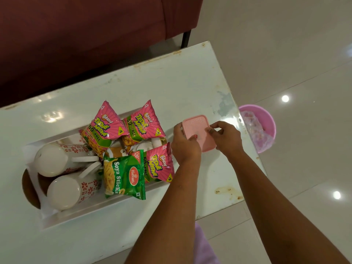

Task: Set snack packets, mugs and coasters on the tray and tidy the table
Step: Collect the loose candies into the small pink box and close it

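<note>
With the tray, mugs and packets at centre left, my left hand curls round the pink box at centre and my right hand pinches its right rim, so I'd grip evenly and keep it level.

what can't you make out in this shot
Head view:
- pink box: lid alone or whole box, unclear; left hand and right hand cover its near edges
- white pieces: mostly hidden under the packets
- pink bin: table cuts off its left side; contents blurred
- brown round shape by the mugs: tray covers most of it
</note>
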Available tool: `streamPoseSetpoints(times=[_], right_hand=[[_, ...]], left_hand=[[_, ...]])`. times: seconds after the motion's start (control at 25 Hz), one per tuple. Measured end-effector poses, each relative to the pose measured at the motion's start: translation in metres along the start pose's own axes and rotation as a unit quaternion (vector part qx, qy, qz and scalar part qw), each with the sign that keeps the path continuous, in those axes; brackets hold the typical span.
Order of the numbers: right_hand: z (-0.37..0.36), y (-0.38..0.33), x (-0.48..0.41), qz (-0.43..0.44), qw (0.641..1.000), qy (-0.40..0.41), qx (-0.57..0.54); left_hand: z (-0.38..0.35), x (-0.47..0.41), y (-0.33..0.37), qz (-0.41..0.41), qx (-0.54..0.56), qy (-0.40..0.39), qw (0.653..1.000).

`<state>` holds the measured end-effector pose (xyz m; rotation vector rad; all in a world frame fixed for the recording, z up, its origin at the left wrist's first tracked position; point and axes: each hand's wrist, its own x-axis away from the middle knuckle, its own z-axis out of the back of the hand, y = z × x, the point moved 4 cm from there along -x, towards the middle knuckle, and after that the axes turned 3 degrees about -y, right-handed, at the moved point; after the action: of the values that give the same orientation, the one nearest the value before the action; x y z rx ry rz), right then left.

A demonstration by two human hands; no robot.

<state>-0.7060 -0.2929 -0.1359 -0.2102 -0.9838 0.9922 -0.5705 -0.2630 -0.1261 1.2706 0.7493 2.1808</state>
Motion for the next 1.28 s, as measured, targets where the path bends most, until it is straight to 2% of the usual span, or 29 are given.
streamPoseSetpoints(times=[0.08, 0.2, 0.28, 0.36, 0.56, 0.72, 1.0, 1.16, 1.28], right_hand=[[0.001, 0.003, 0.002, -0.023, 0.999, -0.029, -0.025], [-0.008, 0.015, 0.010, 0.010, 1.000, -0.027, -0.004], [-0.015, 0.024, 0.024, 0.048, 0.998, -0.025, -0.035], [-0.018, 0.027, 0.033, 0.075, 0.995, -0.017, -0.065], [-0.016, 0.022, 0.036, 0.064, 0.992, 0.038, -0.101], [-0.013, 0.017, 0.038, 0.030, 0.993, 0.025, -0.110], [-0.019, 0.018, 0.035, 0.034, 0.989, 0.046, -0.135], [-0.025, 0.011, 0.034, 0.049, 0.990, 0.022, -0.131], [-0.034, 0.000, 0.034, 0.052, 0.990, 0.010, -0.128]], left_hand=[[-0.002, 0.006, 0.015, -0.054, -0.113, 0.005, 0.992], [-0.012, 0.014, 0.018, -0.174, -0.290, 0.003, 0.941], [-0.011, 0.023, 0.001, -0.202, -0.387, -0.006, 0.900], [-0.003, 0.029, -0.015, -0.213, -0.440, -0.002, 0.872], [0.007, 0.029, -0.018, -0.265, -0.510, 0.004, 0.818], [0.010, 0.030, -0.010, -0.259, -0.536, -0.021, 0.803], [0.018, 0.027, 0.004, -0.310, -0.573, 0.004, 0.759], [0.025, 0.024, 0.003, -0.285, -0.590, 0.026, 0.755], [0.032, 0.019, 0.006, -0.275, -0.619, 0.039, 0.734]])
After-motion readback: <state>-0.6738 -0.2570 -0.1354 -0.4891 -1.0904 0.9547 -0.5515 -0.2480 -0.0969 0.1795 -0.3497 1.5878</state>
